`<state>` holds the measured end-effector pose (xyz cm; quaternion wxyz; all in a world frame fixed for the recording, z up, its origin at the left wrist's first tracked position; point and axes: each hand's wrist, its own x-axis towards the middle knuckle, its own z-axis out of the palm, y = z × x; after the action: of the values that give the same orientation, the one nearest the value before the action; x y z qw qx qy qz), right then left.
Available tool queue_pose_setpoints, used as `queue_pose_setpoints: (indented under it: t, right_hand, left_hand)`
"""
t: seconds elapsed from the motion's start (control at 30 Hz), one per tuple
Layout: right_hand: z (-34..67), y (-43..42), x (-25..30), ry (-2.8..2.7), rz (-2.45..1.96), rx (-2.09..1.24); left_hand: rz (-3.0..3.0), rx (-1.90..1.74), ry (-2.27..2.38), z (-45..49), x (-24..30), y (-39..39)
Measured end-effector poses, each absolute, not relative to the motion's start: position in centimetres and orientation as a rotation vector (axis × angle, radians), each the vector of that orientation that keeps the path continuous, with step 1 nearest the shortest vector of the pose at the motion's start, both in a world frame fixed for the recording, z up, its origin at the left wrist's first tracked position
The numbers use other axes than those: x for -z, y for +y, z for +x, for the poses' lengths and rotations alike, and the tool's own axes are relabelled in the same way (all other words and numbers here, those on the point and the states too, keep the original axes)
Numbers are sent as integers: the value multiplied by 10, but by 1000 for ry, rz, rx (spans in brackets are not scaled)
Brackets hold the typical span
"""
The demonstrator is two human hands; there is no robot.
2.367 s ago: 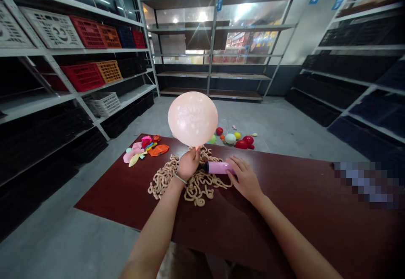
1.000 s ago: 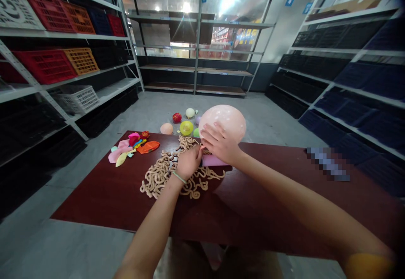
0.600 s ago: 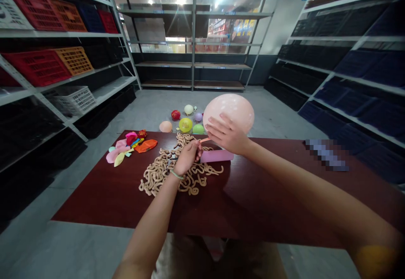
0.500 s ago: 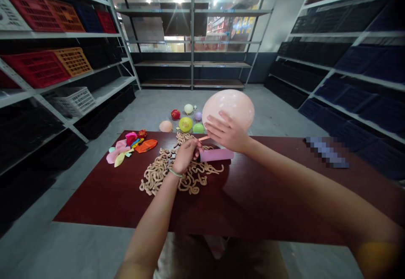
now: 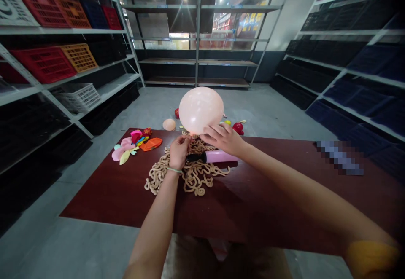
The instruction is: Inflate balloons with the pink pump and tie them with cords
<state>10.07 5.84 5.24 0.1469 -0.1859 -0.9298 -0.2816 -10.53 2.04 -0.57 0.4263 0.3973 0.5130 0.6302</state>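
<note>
An inflated pale pink balloon (image 5: 201, 109) is up above the far edge of the table. My left hand (image 5: 179, 149) is closed in a pinch at the balloon's neck, just below its round body. My right hand (image 5: 225, 138) has its bent fingers against the balloon's lower right side; its fingertips are partly hidden. Beneath my hands, a pink hand pump (image 5: 219, 156) with a black end lies on a heap of beige, worm-like strands (image 5: 198, 182). To the left is a pile of limp, uninflated balloons (image 5: 126, 148) in several colours.
The dark red table (image 5: 268, 203) spans the foreground. Beyond it, small inflated balloons, among them a peach balloon (image 5: 169, 124) and a red balloon (image 5: 238, 128), lie on the floor. A blurred-out object (image 5: 340, 156) lies at right. Shelves with crates (image 5: 44, 64) line the sides.
The balloon has moved left, now above my left hand. My right hand has slid from its face to its lower right side. The pump's black end has come into view.
</note>
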Motion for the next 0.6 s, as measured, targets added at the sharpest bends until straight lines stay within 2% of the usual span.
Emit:
queue_pose_setpoints:
  t: [0.23,0.5,0.6]
  right_hand:
    - [72,69,-27,-2788,-1214,14]
    - [56,75,-18,-2719,-1447,-183]
    - [60,77,-23,-2603,-1429,-378]
  left_hand:
    - [993,-1617,1417,-111,9,22]
    - [1004,-1627,1396,-112,14,24]
    - [992,-1608,1392,-112,15,25]
